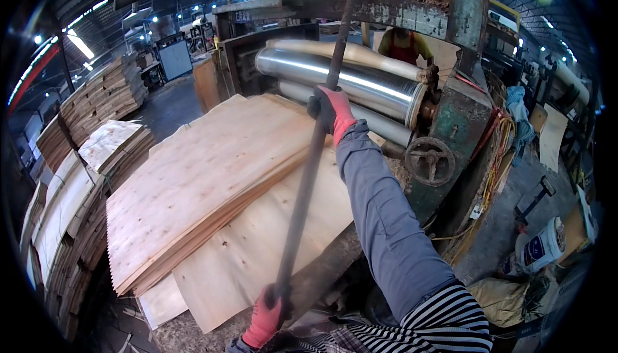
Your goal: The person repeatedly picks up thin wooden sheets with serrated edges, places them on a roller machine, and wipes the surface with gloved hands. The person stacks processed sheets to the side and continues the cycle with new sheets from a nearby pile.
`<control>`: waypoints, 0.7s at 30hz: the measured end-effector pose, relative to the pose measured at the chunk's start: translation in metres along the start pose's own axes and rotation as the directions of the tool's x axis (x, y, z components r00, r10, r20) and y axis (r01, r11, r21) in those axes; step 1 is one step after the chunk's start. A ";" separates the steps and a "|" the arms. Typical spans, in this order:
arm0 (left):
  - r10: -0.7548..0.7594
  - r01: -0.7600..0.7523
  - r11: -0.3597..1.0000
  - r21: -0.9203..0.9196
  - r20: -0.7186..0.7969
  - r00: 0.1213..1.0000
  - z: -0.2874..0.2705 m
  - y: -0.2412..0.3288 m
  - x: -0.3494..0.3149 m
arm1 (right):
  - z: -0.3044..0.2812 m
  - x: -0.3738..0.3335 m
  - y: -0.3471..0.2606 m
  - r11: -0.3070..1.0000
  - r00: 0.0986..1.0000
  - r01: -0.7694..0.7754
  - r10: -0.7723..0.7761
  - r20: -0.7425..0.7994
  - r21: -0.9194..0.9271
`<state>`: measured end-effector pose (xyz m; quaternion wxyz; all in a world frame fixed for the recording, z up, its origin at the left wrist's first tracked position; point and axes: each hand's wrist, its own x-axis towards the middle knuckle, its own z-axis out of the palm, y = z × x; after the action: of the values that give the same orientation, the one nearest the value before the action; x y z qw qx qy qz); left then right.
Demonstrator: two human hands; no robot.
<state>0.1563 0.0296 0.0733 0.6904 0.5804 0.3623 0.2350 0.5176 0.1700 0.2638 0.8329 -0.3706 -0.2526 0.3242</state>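
A long dark metal bar [301, 214] slants across the view, from low in the middle up past the rollers. My right hand [334, 112], in a pink and dark glove, is closed around its upper part. Low down, my left hand [265, 319] in a similar glove is closed around the bar's near end. Beneath the bar lies a stack of thin wood veneer sheets [212, 172], with a lower veneer sheet [257, 256] sticking out on the near side. Beyond my right hand is a machine with a shiny steel roller [347, 82].
A rusty handwheel [430, 160] sits on the green machine frame [450, 118]. Further veneer stacks [71, 224] stand at left. On the right floor are a hammer [535, 200] and a white bucket [543, 247]. A person in red [403, 45] is behind the machine.
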 end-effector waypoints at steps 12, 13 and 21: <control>-0.024 0.025 0.999 0.029 -0.009 1.000 0.010 0.010 -0.008 | -0.004 0.000 -0.006 1.000 0.998 0.012 -0.013 0.054 0.007; -0.023 0.023 0.999 0.025 -0.010 1.000 0.010 0.010 -0.009 | -0.004 0.001 -0.006 1.000 0.999 0.015 -0.014 0.050 -0.007; 0.032 -0.032 0.999 0.022 -0.004 0.999 0.011 0.003 -0.010 | -0.005 -0.001 -0.008 1.000 0.998 0.000 -0.001 0.056 0.011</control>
<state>0.1585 0.0162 0.0788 0.6794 0.5930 0.3571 0.2434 0.5229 0.1629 0.2667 0.8276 -0.3568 -0.2742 0.3356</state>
